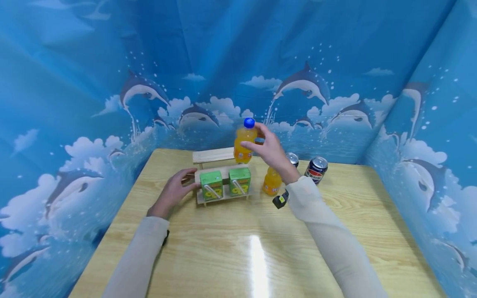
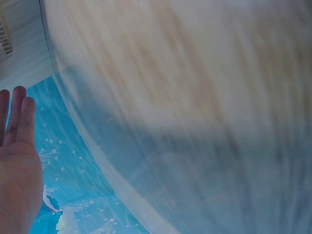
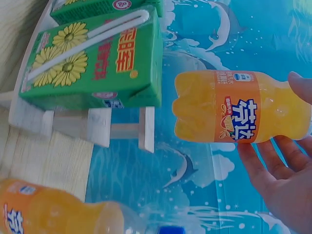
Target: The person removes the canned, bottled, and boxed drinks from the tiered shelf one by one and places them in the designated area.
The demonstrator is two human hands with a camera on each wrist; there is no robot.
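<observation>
My right hand grips an orange soda bottle with a blue cap, held in the air just above the top step of a small wooden stepped shelf. In the right wrist view the bottle lies across my fingers, clear of the shelf. Two green juice cartons stand on the lower step. My left hand rests with straight fingers against the shelf's left end. A second orange bottle stands on the table right of the shelf.
Two cans stand behind my right wrist on the wooden table. Blue dolphin-print cloth walls close in the back and both sides. The left wrist view is blurred, showing only my palm and table edge.
</observation>
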